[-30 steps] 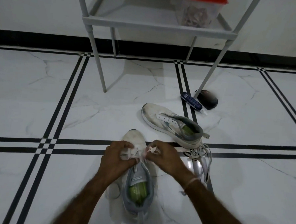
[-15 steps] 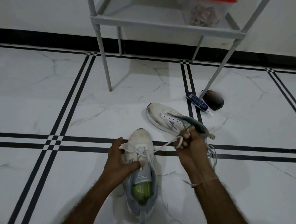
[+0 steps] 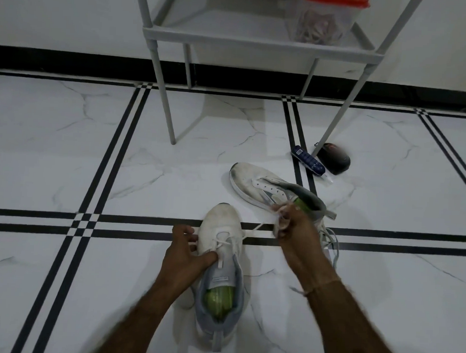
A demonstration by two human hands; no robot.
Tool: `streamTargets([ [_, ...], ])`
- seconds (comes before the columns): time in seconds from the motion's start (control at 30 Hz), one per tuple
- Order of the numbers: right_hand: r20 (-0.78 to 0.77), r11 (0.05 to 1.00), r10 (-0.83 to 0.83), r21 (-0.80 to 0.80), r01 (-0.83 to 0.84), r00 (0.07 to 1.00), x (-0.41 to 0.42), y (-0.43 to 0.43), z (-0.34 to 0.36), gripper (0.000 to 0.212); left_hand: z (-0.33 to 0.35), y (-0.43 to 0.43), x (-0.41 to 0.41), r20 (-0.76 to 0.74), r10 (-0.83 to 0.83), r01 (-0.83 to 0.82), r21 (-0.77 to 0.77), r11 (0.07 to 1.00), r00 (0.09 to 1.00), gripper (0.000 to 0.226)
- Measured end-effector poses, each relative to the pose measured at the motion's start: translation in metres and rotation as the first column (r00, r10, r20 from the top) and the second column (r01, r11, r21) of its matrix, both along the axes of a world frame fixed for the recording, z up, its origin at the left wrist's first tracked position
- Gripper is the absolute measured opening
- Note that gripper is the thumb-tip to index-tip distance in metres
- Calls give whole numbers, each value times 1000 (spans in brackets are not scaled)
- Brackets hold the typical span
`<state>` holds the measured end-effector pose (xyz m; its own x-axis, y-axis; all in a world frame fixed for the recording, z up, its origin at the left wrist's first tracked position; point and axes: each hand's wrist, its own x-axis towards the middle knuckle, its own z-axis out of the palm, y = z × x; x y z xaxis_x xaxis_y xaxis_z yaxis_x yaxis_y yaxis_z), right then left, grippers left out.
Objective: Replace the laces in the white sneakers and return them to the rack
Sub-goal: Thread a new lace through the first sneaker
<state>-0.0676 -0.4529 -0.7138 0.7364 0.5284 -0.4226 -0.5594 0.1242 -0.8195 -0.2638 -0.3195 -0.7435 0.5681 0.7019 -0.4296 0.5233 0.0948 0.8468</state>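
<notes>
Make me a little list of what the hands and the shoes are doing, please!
place: marble floor with black stripes
near sneaker: on the floor, toe pointing away, partly laced
left hand: grips the near sneaker at its laces
right hand: pinches the lace, held out to the right
lace: white, stretched tight from shoe to hand
far sneaker: on the floor beyond, eyelets look empty
rack: grey, no sneakers on the shelf in view
box: clear, red lid, on the rack

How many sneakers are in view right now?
2. Near sneaker upright, in the left hand; far sneaker tilted sideways behind the right hand. None seems hidden.
</notes>
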Motion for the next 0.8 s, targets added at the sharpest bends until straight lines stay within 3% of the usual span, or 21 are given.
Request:
streamTargets([
  [0.07, -119, 993, -102, 47, 108, 988, 9, -1, 7, 16, 1, 0, 0, -10, 0, 0, -16, 1000, 1000, 57],
  [0.1, -33, 998, -66, -18, 65, 997, 9, 0, 8, 17, 2, -1, 0, -18, -14, 14, -3, 1000, 1000, 53],
  [0.13, 179, 984, 48, -176, -16, 983, 5, 2, 6, 16, 3, -1, 1, -33, -30, 31, 17, 999, 999, 49],
  [0.17, 434, 919, 247, -388, -68, 867, 1, 4, 1, 14, 3, -1, 2, -50, -45, 47, 37, 998, 998, 44],
  [0.2, 597, 819, 461, -570, -56, 657, -2, 6, -7, 17, 4, -1, 3, -71, -56, 60, 57, 997, 996, 38],
  [0.23, 621, 710, 623, -704, -11, 476, -4, 8, -14, 34, 5, -3, 4, -91, -66, 72, 71, 995, 994, 33],
  [0.27, 616, 657, 691, -754, 26, 378, -5, 12, -19, 51, 6, -5, 5, -107, -74, 86, 106, 991, 991, 30],
  [0.3, 627, 656, 701, -754, 38, 340, -7, 16, -21, 58, 7, -6, 5, -119, -85, 105, 168, 980, 989, 30],
  [0.37, 667, 694, 685, -720, 15, 293, -14, 22, -19, 48, 10, -8, 6, -215, -129, 198, 342, 919, 968, 35],
  [0.43, 679, 729, 662, -682, -62, 316, -20, 23, -16, 42, 15, -10, 6, -363, -160, 323, 451, 832, 918, 39],
  [0.5, 632, 710, 693, -682, -175, 348, -26, 22, -10, 27, 19, -7, 5, -366, -206, 353, 398, 847, 907, 37],
  [0.57, 596, 665, 736, -724, -183, 321, -31, 24, -6, 5, 21, -3, 5, -263, -226, 299, 281, 912, 938, 25],
  [0.63, 601, 653, 746, -744, -138, 288, -36, 25, -10, 11, 20, 1, 4, -202, -210, 256, 236, 937, 957, 13],
  [0.73, 621, 709, 701, -661, -246, 352, -39, 23, -19, 37, 20, 5, 4, -148, -193, 219, 185, 958, 970, 10],
  [0.8, 648, 740, 670, -618, -265, 362, -40, 21, -23, 38, 20, 6, 3, -118, -170, 185, 132, 974, 978, 12],
])
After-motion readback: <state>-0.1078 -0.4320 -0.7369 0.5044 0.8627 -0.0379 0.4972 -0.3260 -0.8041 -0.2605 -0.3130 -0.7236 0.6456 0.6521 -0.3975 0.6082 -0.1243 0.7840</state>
